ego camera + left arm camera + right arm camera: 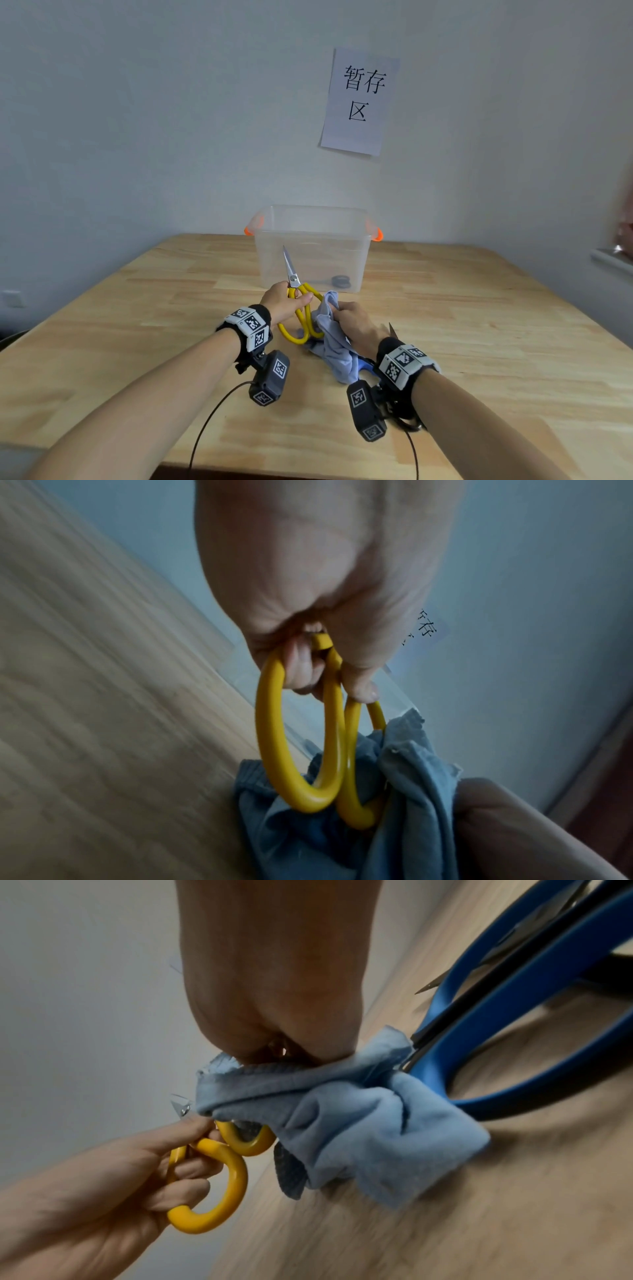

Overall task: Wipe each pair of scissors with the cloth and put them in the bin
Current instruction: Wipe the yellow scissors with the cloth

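The left hand (284, 303) grips the yellow scissors (301, 308) by their handles, blades pointing to 12 o'clock. At its 3 o'clock, the right hand (356, 323) has its fingers bunched around the blue cloth (337, 346), which touches the yellow handles.

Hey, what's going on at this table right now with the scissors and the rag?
A person is cleaning scissors. The left hand grips the yellow-handled scissors near the pivot, blades pointing up and away. The right hand holds a blue cloth bunched against the yellow handle loops. A blue-handled pair lies on the wooden table by the right wrist. The clear bin behind holds something dark, apparently another pair.
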A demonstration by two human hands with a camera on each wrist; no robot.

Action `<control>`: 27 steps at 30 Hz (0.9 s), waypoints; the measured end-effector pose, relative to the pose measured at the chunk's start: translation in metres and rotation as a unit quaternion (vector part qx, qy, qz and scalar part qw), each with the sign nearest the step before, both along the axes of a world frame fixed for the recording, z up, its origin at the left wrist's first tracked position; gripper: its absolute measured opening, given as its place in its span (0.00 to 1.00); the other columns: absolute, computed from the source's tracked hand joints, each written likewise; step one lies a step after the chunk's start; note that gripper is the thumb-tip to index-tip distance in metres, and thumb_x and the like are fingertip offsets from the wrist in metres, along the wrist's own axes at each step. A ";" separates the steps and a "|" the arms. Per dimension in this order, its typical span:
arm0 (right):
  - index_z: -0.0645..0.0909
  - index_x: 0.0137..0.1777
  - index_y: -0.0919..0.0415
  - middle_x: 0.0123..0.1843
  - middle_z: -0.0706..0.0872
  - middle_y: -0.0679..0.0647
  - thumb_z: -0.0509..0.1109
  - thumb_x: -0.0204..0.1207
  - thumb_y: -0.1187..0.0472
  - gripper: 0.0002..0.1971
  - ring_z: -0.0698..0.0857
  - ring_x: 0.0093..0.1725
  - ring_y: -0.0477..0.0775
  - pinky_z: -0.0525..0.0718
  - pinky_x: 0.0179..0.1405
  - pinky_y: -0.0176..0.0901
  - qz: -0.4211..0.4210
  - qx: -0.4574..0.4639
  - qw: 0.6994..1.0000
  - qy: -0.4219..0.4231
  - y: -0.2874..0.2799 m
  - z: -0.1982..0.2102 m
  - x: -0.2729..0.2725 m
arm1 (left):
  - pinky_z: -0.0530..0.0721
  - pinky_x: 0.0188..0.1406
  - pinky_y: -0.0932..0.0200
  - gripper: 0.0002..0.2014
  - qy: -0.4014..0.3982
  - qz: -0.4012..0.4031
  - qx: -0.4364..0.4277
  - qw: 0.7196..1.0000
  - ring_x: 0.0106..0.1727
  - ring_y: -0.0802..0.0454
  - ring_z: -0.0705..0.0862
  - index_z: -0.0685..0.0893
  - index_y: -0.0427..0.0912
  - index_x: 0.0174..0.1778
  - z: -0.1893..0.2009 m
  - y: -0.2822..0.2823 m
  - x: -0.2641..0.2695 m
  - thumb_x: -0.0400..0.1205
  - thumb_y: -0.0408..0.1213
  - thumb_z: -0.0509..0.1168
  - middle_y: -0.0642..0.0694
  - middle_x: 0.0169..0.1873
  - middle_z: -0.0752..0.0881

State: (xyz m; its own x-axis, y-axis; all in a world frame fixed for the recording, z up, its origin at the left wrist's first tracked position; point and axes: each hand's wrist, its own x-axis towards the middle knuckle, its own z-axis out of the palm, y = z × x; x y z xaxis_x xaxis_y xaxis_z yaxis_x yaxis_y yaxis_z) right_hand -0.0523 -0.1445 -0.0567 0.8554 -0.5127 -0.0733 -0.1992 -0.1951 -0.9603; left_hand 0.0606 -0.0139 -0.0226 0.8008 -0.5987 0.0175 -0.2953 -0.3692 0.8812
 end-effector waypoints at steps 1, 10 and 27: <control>0.86 0.42 0.70 0.42 0.88 0.67 0.60 0.76 0.70 0.12 0.87 0.47 0.65 0.86 0.56 0.60 -0.002 -0.003 1.000 0.000 0.002 0.002 0.000 | 0.73 0.32 0.59 0.16 -0.012 0.011 -0.004 1.000 0.35 0.51 0.78 0.74 0.46 0.35 0.001 0.000 0.000 0.81 0.46 0.73 0.50 0.32 0.79; 0.86 0.40 0.65 0.40 0.87 0.63 0.59 0.78 0.71 0.14 0.85 0.44 0.60 0.85 0.51 0.54 0.000 -0.021 0.999 0.039 0.000 0.011 -0.002 | 0.68 0.26 0.60 0.22 -0.098 0.046 0.024 0.994 0.28 0.52 0.74 0.76 0.42 0.32 0.000 0.005 0.002 0.73 0.52 0.79 0.49 0.27 0.77; 0.77 0.70 0.71 0.68 0.82 0.65 0.51 0.91 0.51 0.24 0.81 0.67 0.64 0.78 0.69 0.53 -0.140 0.046 0.989 -0.013 -0.017 0.024 0.004 | 0.71 0.30 0.59 0.23 -0.135 0.051 0.098 0.985 0.35 0.53 0.79 0.79 0.50 0.35 0.009 0.017 -0.009 0.68 0.65 0.78 0.52 0.33 0.82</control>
